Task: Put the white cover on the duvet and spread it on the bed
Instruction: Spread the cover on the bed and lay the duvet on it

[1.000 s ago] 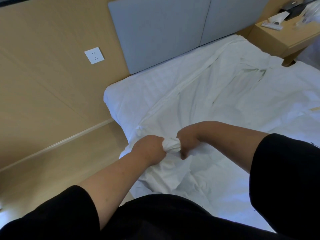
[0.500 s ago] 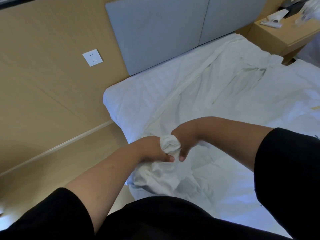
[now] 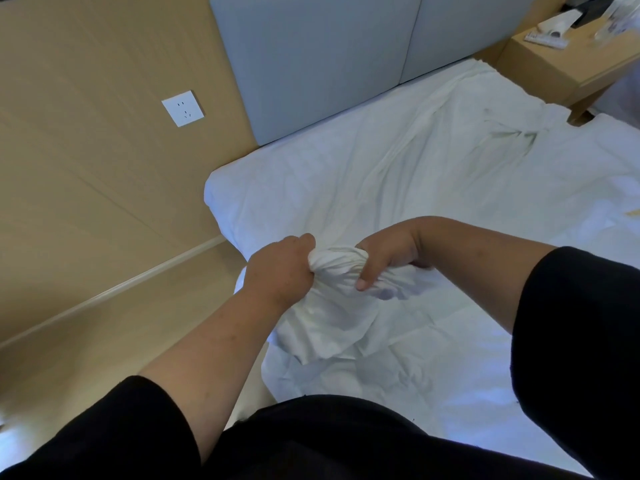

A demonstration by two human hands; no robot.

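The white cover lies loosely across the bed, with one corner bunched into a tight wad at the near left edge of the mattress, close to the person. The left hand is closed in a fist around the left side of this wad; the right hand is curled over its right side, fingers pressing down into the cloth. Both hands touch the same bunch and sit just beside each other. Whether the duvet itself is inside the gathered corner cannot be told: cover, duvet and sheet are all white and overlap. Farther out, the fabric runs in long folds and creases toward the grey headboard and gathers into a second bunched knot near the far right side, beside the wooden nightstand. A wall socket sits on the panel to the left. Judged status: the task is at an early to middle stage. One corner appears to be under seating or securing. Remaining work, as judged: fit the other corners, shake the filling down evenly, close the opening, then spread and smooth the assembly flat on the bed.
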